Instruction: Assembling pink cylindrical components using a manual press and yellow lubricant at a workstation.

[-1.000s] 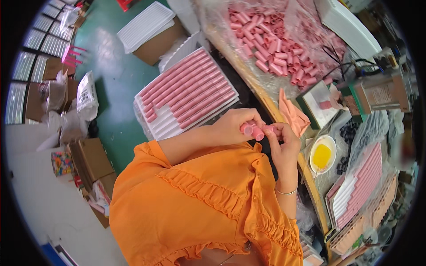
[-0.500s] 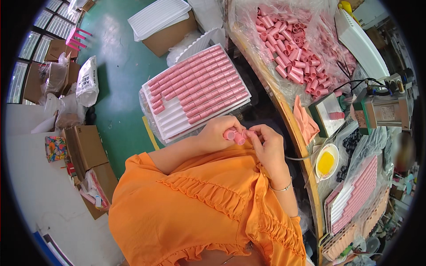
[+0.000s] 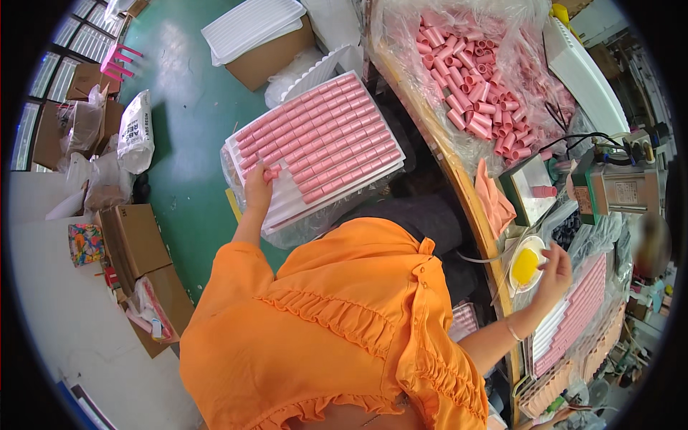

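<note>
My left hand [image 3: 259, 189] is closed on a pink tube [image 3: 271, 173] at the near left corner of a white ridged tray [image 3: 289, 195]. Rows of pink tubes [image 3: 315, 129] fill most of that tray's grooves; bare white grooves show beside my hand. On the right, my right hand [image 3: 556, 275] hovers beside a white bowl [image 3: 513, 278] with a yellow pad [image 3: 526, 266] in it. Its fingers are apart and slightly bent, and nothing shows between them.
Loose pink tubes [image 3: 473, 86] lie heaped in clear plastic on the wood-edged bench [image 3: 459, 168]. A small machine [image 3: 616, 183] and a pink cloth [image 3: 493, 201] are nearby. Another ridged tray [image 3: 573, 315] with pink pieces lies lower right. A cardboard box [image 3: 269, 57] stands on the green floor.
Both hands were together at my waist, holding pink tubes. My left hand has moved left to the tray with a tube; my right has moved right to the bowl.
</note>
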A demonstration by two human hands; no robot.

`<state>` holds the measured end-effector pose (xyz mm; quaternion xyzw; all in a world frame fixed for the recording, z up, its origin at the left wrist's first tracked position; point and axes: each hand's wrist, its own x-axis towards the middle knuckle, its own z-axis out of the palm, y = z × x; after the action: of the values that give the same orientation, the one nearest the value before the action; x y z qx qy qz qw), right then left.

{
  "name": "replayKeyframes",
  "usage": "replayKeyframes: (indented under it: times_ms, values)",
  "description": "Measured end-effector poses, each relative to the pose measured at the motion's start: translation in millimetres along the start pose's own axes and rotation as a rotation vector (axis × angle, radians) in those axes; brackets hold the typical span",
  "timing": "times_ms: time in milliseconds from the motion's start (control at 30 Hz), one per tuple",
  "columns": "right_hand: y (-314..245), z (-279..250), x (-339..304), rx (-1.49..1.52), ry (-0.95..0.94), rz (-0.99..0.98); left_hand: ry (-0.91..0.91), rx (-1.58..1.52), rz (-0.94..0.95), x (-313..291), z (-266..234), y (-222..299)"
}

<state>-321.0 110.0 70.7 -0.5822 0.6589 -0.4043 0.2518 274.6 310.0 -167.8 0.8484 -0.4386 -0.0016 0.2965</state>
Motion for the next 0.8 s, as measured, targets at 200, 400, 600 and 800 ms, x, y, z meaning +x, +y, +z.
replayKeyframes:
  times_ms: [200, 400, 600, 800]
  values:
    - [91, -66, 73, -0.170, 0.088, 0.135, -0.073, 0.020, 0.029, -7, 9, -6]
    - [208, -78, 155, -0.344, 0.038, -0.018, 0.003, -0.038, 0.098, -26, 28, 13]
    - [175, -31, 162, -0.906, 0.119, -0.149, 0.315, -0.544, -0.546, -34, 54, 2]
    - [183, -41, 150, -0.897, 0.077, -0.112, 0.281, -0.368, -0.511, -44, 59, 13]
